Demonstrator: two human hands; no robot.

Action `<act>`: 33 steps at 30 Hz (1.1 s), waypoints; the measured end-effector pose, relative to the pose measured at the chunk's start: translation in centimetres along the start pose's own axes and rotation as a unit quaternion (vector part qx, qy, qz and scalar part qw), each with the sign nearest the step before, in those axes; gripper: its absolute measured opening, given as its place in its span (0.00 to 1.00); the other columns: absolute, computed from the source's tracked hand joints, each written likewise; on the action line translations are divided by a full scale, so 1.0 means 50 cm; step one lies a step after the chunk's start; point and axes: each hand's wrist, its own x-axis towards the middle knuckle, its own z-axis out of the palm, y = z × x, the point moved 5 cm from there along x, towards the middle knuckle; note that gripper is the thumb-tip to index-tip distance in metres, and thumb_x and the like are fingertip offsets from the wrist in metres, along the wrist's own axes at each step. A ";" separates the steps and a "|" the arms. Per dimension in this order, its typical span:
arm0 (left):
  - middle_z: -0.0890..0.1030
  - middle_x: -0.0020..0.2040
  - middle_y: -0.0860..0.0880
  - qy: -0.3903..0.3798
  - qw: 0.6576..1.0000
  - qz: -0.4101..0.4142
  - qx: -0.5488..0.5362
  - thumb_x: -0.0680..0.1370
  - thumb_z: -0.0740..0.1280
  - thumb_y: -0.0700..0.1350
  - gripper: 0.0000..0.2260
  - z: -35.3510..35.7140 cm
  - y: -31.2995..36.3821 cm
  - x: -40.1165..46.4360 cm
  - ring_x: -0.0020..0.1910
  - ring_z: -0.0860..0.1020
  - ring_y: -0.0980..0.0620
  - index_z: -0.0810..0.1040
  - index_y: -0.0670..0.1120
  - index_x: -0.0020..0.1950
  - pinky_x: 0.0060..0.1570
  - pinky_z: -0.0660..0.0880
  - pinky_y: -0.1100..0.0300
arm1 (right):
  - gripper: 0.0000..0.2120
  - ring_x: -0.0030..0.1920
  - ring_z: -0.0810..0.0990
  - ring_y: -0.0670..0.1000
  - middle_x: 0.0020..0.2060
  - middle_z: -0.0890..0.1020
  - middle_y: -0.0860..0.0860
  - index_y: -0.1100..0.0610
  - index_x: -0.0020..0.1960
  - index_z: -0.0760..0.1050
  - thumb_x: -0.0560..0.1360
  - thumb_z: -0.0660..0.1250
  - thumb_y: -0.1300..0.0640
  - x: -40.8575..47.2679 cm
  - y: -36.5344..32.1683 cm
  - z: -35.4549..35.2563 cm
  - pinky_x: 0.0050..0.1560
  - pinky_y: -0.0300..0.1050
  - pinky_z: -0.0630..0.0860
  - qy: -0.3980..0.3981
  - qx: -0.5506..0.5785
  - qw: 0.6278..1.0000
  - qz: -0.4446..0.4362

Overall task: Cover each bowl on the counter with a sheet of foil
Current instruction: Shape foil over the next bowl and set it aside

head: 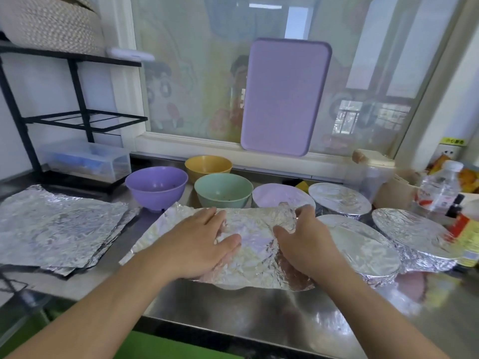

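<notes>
Both hands on a foil sheet (248, 244) near the counter (233, 307) edge: left hand (204, 242) spread flat, pressing; right hand (300, 242) pinching its far edge. Purple bowl (156, 185), green bowl (223, 190) and yellow bowl (208, 167) sit uncovered behind; foil stack (57, 226) at left.

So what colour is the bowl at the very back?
Yellow bowl, seen in the head view.

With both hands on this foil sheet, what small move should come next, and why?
Probably fold the loose left edge down. The left hand lies flat on the foil sheet while the right hand crimps its right side; the left part juts out flat, unlike the wrapped bowls to the right.
</notes>
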 end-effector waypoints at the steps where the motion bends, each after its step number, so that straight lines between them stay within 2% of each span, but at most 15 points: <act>1: 0.49 0.86 0.56 0.002 1.000 -0.001 0.004 0.83 0.48 0.69 0.36 0.004 0.001 -0.002 0.84 0.49 0.55 0.47 0.52 0.87 0.80 0.50 0.57 | 0.19 0.50 0.78 0.56 0.54 0.77 0.54 0.58 0.64 0.63 0.82 0.68 0.51 -0.008 -0.010 -0.003 0.47 0.50 0.71 0.028 -0.028 0.999 -0.036; 3: 0.45 0.86 0.56 0.015 1.000 -0.001 -0.006 0.83 0.48 0.70 0.38 0.009 -0.001 -0.002 0.84 0.44 0.56 0.44 0.51 0.87 0.81 0.46 0.57 | 0.22 0.60 0.76 0.61 0.63 0.71 0.56 0.59 0.69 0.63 0.81 0.67 0.53 -0.022 -0.036 -0.006 0.51 0.51 0.72 0.090 -0.120 0.982 -0.115; 5: 0.46 0.86 0.56 0.029 0.999 -0.002 -0.019 0.83 0.49 0.70 0.39 0.014 -0.005 0.003 0.84 0.44 0.56 0.45 0.49 0.87 0.81 0.47 0.57 | 0.24 0.67 0.72 0.62 0.69 0.68 0.57 0.59 0.72 0.65 0.80 0.66 0.54 -0.023 -0.059 0.004 0.62 0.53 0.73 0.110 -0.203 0.956 -0.180; 7: 0.47 0.86 0.54 0.044 0.999 -0.002 -0.022 0.82 0.49 0.71 0.40 0.018 -0.003 0.006 0.84 0.45 0.56 0.47 0.48 0.87 0.82 0.48 0.56 | 0.25 0.74 0.66 0.59 0.74 0.66 0.55 0.58 0.75 0.65 0.81 0.65 0.53 -0.018 -0.075 0.026 0.73 0.54 0.67 0.060 -0.238 0.943 -0.227; 9: 0.45 0.87 0.53 0.048 0.999 -0.003 -0.015 0.82 0.48 0.71 0.41 0.022 0.001 0.006 0.85 0.45 0.55 0.46 0.47 0.87 0.82 0.47 0.56 | 0.23 0.76 0.65 0.55 0.75 0.68 0.52 0.56 0.76 0.66 0.83 0.62 0.51 -0.010 -0.085 0.050 0.78 0.52 0.61 0.005 -0.242 0.934 -0.265; 13: 0.53 0.86 0.53 0.073 0.997 0.013 -0.031 0.84 0.49 0.68 0.36 0.021 0.008 0.005 0.85 0.51 0.52 0.52 0.48 0.86 0.82 0.53 0.55 | 0.22 0.78 0.64 0.51 0.77 0.69 0.48 0.53 0.78 0.65 0.86 0.52 0.50 0.012 -0.077 0.107 0.80 0.52 0.59 -0.071 -0.231 0.926 -0.289; 16: 0.48 0.87 0.53 0.076 0.996 0.008 -0.039 0.86 0.50 0.63 0.33 0.022 0.006 0.002 0.84 0.47 0.56 0.48 0.47 0.87 0.82 0.47 0.59 | 0.21 0.78 0.62 0.49 0.76 0.68 0.47 0.52 0.77 0.65 0.87 0.49 0.49 0.021 -0.064 0.125 0.80 0.49 0.58 -0.098 -0.190 0.938 -0.274; 19: 0.47 0.86 0.55 0.082 0.995 0.006 -0.059 0.87 0.50 0.62 0.32 0.023 0.006 -0.002 0.84 0.47 0.58 0.46 0.48 0.87 0.80 0.46 0.60 | 0.23 0.78 0.60 0.49 0.76 0.68 0.48 0.54 0.77 0.67 0.87 0.47 0.49 0.019 -0.060 0.138 0.81 0.50 0.56 -0.117 -0.173 0.934 -0.290; 23: 0.49 0.86 0.56 0.079 0.994 -0.004 -0.080 0.87 0.51 0.60 0.31 0.021 0.006 -0.012 0.83 0.49 0.58 0.47 0.49 0.87 0.80 0.49 0.59 | 0.15 0.71 0.68 0.47 0.68 0.73 0.44 0.50 0.69 0.71 0.86 0.54 0.50 0.012 -0.066 0.127 0.76 0.50 0.64 -0.125 -0.093 0.948 -0.278; 25: 0.50 0.86 0.56 0.078 0.994 -0.009 -0.082 0.87 0.51 0.60 0.31 0.021 0.002 -0.023 0.83 0.50 0.57 0.47 0.49 0.86 0.81 0.52 0.58 | 0.16 0.71 0.67 0.44 0.70 0.72 0.42 0.50 0.72 0.71 0.87 0.56 0.50 0.003 -0.070 0.117 0.74 0.44 0.63 -0.142 -0.069 0.947 -0.280; 28: 0.59 0.82 0.57 0.092 0.992 -0.002 -0.083 0.87 0.52 0.58 0.27 0.019 -0.008 -0.031 0.80 0.58 0.56 0.55 0.50 0.85 0.78 0.59 0.56 | 0.17 0.69 0.68 0.41 0.70 0.72 0.39 0.49 0.74 0.70 0.87 0.59 0.50 -0.004 -0.074 0.106 0.69 0.35 0.62 -0.170 -0.053 0.942 -0.285; 30: 0.57 0.83 0.58 0.097 0.992 0.005 -0.082 0.87 0.52 0.57 0.27 0.019 -0.012 -0.031 0.82 0.56 0.56 0.55 0.51 0.85 0.79 0.58 0.55 | 0.16 0.69 0.68 0.42 0.70 0.72 0.41 0.51 0.74 0.71 0.87 0.58 0.52 -0.002 -0.078 0.102 0.66 0.31 0.62 -0.176 -0.063 0.943 -0.276; 31: 0.55 0.84 0.58 0.096 0.992 0.007 -0.080 0.87 0.52 0.57 0.28 0.019 -0.013 -0.030 0.82 0.53 0.57 0.54 0.51 0.86 0.81 0.55 0.56 | 0.16 0.70 0.68 0.43 0.71 0.72 0.43 0.52 0.74 0.70 0.87 0.57 0.52 0.002 -0.080 0.103 0.67 0.32 0.62 -0.172 -0.076 0.944 -0.272; 33: 0.54 0.85 0.58 0.101 0.993 0.013 -0.066 0.87 0.53 0.57 0.28 0.017 -0.011 -0.030 0.83 0.52 0.57 0.53 0.51 0.86 0.81 0.52 0.58 | 0.19 0.73 0.65 0.44 0.75 0.71 0.45 0.52 0.77 0.68 0.88 0.55 0.52 0.001 -0.091 0.108 0.74 0.38 0.59 -0.156 -0.110 0.941 -0.281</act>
